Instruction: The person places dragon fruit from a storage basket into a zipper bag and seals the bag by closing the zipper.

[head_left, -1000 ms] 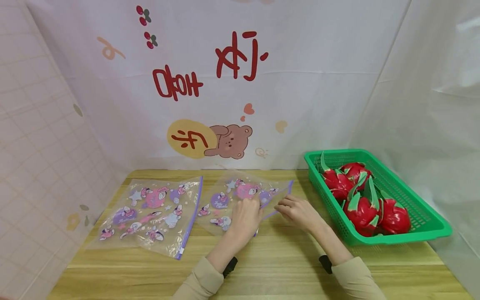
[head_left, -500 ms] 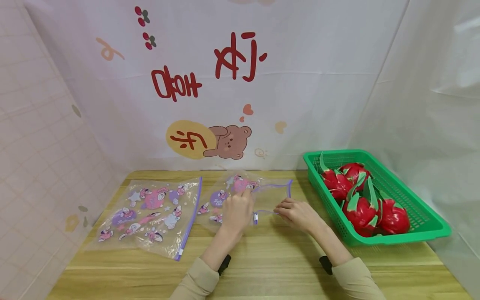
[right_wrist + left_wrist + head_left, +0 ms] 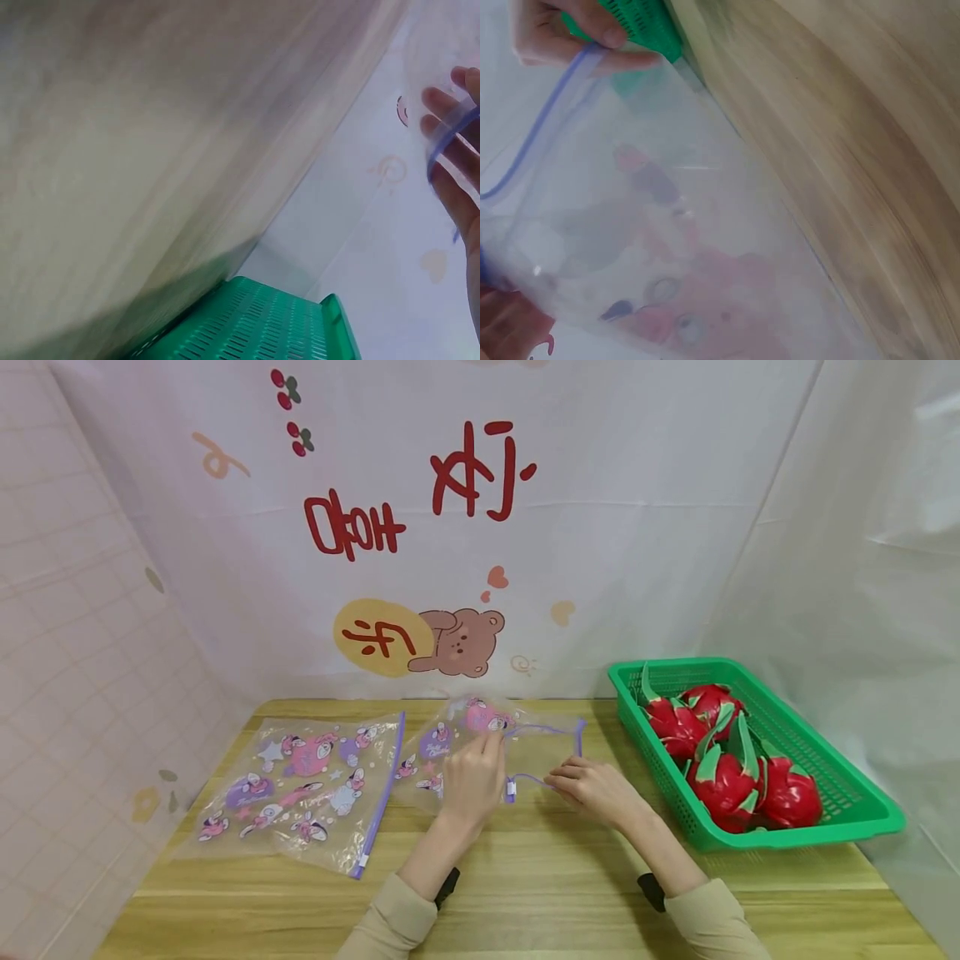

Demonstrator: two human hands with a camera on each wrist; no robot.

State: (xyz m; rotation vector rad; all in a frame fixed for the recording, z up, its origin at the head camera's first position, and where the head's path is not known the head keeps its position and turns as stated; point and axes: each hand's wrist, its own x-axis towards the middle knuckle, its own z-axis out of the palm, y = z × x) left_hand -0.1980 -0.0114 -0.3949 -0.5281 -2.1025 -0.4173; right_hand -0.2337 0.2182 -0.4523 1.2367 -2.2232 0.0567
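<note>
A clear zip bag (image 3: 438,745) printed with pink and purple cartoons lies at the table's middle, its purple zip mouth (image 3: 558,731) gaping toward the basket. My left hand (image 3: 480,764) pinches the upper layer of the mouth and lifts it. My right hand (image 3: 581,781) pinches the lower edge and holds it near the tabletop. In the left wrist view the bag (image 3: 675,247) fills the frame, and the right hand's fingers (image 3: 570,30) grip the purple zip strip. In the right wrist view, fingers (image 3: 457,157) hold the purple edge at the far right.
A second printed zip bag (image 3: 300,781) lies flat to the left. A green plastic basket (image 3: 847,793) with several red dragon fruits (image 3: 723,781) stands at the right. A printed cloth backdrop hangs behind the wooden table (image 3: 540,877).
The bag lay flat with its zip edge together; both hands have since pulled its mouth apart. The left hand drew the upper layer up and to the left.
</note>
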